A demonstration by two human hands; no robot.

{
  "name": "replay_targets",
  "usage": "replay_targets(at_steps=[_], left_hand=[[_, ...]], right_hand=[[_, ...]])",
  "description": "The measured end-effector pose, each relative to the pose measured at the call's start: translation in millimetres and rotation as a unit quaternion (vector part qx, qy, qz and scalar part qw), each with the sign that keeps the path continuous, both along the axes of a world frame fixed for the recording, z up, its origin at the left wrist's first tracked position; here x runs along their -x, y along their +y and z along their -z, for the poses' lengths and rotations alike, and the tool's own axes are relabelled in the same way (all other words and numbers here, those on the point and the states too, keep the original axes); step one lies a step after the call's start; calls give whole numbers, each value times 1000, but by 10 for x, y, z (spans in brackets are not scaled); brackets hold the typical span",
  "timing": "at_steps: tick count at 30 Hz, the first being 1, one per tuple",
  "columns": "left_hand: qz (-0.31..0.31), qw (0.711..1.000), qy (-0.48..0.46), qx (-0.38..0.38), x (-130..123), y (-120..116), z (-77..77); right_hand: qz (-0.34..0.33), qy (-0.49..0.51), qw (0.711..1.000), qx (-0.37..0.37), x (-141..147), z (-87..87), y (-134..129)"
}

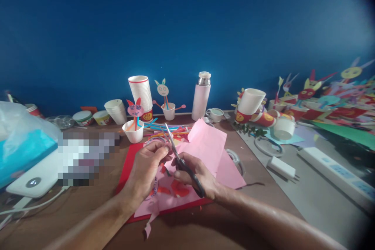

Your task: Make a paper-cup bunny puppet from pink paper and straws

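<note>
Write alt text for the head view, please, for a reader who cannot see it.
The right hand holds black-handled scissors close to the pinching left hand, over pink paper on a brown desk. Behind stand paper-cup figures, stacked cups and a pale pink flask, before a blue wall.

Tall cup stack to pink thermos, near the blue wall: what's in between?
A pale-faced paper figure with long arms, standing in a small white cup; it shows in the head view.

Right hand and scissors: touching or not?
Touching. The head view shows it: the right hand is wrapped around the scissors at their black handles.
</note>
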State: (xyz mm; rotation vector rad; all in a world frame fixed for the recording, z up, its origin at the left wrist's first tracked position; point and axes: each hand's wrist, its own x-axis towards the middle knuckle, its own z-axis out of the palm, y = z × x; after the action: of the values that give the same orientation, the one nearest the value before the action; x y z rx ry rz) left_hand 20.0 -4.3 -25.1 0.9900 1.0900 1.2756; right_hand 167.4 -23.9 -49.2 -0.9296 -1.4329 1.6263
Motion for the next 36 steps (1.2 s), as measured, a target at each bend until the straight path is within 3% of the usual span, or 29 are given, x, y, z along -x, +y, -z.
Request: replay_targets(at_steps=[12, 36], left_hand=[[2, 1000, -7, 0, -5, -12, -22], [-2, 1000, -8, 15, 1, -2, -27]], right_hand=[[-18, -14, 998, -51, -20, -16, 16], [5, -25, 999, -33, -4, -14, 17]])
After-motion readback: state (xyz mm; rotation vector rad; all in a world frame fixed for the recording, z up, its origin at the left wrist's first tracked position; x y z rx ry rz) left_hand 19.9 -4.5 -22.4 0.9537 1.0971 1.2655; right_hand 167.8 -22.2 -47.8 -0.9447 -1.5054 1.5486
